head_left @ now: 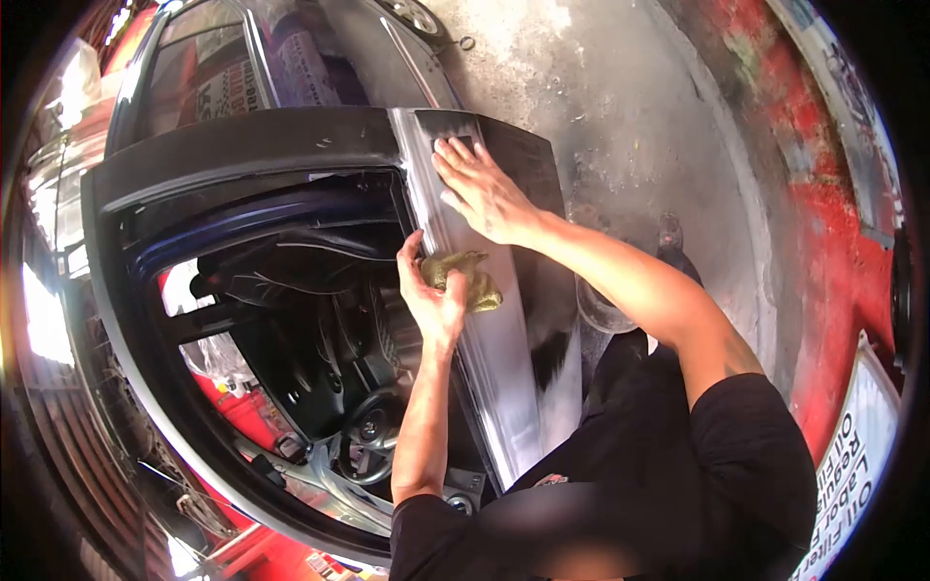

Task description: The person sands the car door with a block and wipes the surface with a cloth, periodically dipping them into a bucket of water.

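My right hand (481,198) lies flat on the upper part of a car door (504,387), fingers stretched out. A small dark patch (465,143) shows under and between its fingertips; I cannot tell whether it is a sheet or part of the surface. In my left hand (434,300) is a crumpled yellow-green cloth (467,276), held against the door just below the window opening. Its fingers reach toward the window edge. The door panel around both hands is dull, with bare silvery grey streaks and black areas.
Through the window opening show a steering wheel (371,436) and a dark seat (310,257). A clear round container (603,308) stands on the concrete floor (630,126) beside my leg. Another dark car (339,58) is at the top. A lettered sign (852,465) leans at the right.
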